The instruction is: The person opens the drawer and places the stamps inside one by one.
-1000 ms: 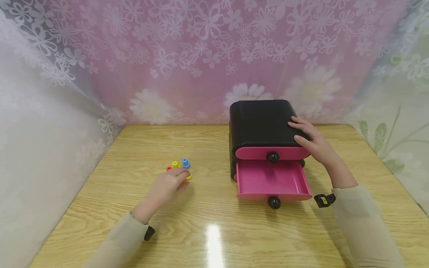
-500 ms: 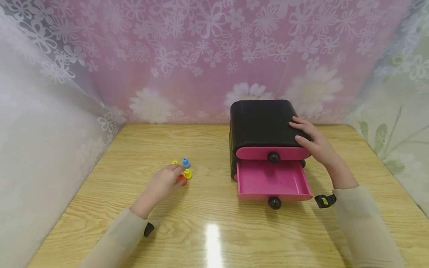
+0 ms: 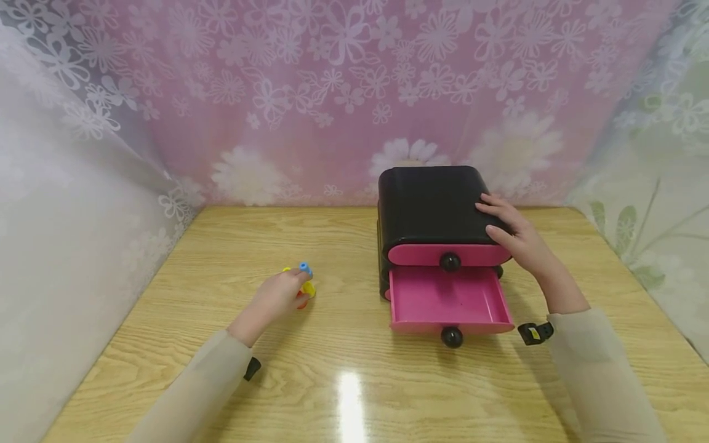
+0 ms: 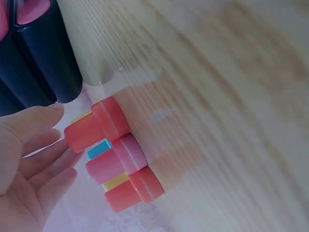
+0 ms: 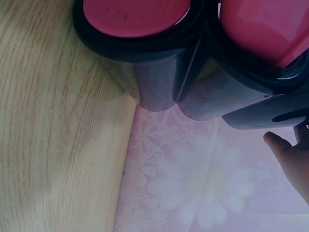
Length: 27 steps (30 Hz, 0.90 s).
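We note stepped pegs clustered on the worktop, left of a black drawer unit, left hand at them, thumb and fingers parted, right hand spread on the unit's top, pink lower drawer out.

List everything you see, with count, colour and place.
Table: one, wood-coloured, centre
Floral cloth: count unclear, pink and white, behind and beside table
Drawer unit: one, black and pink, table's right
Open drawer: one, pink, in unit
Knobs: two visible, black, drawer fronts
Pegs: six visible, two red, two yellow, one pink, one blue, table's left
Wrist devices: two, black, one per wrist
Sleeves: two, beige
Left hand: one, at pegs
Right hand: one, on unit
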Each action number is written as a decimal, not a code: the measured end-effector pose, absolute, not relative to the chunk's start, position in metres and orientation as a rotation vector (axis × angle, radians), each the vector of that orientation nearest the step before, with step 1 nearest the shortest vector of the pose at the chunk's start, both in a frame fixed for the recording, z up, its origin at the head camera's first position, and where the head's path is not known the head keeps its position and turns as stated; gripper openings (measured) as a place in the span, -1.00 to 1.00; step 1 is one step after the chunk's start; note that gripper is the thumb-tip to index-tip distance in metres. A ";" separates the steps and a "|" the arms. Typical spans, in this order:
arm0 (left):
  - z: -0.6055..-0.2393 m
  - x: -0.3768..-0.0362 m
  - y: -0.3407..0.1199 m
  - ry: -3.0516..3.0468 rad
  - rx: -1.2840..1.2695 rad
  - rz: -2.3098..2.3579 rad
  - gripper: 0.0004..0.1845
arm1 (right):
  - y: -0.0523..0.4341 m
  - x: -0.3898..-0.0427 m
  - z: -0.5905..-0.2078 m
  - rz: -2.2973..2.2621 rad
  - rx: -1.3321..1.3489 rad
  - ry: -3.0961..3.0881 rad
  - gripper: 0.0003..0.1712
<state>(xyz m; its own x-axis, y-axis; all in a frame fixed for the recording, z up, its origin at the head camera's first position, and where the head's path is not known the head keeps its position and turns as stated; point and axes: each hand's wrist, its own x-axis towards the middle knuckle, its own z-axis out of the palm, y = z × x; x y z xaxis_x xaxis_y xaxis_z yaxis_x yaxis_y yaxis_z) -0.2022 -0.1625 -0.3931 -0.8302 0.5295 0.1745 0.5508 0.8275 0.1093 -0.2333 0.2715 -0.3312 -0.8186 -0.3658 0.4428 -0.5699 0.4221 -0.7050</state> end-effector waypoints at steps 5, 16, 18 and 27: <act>-0.394 -0.205 -0.162 -2.897 -0.883 -0.172 -0.65 | 0.270 -0.231 -0.329 1.354 0.824 -2.457 -0.50; -0.394 -0.208 -0.156 -2.981 -0.827 -0.122 -0.70 | 0.268 -0.230 -0.326 1.359 0.813 -2.464 -0.50; -0.394 -0.209 -0.155 -2.997 -0.819 -0.099 -0.70 | 0.269 -0.230 -0.327 1.360 0.818 -2.463 -0.50; -0.396 -0.211 -0.152 -2.932 -0.837 -0.085 -0.87 | 0.269 -0.229 -0.327 1.368 0.820 -2.453 -0.50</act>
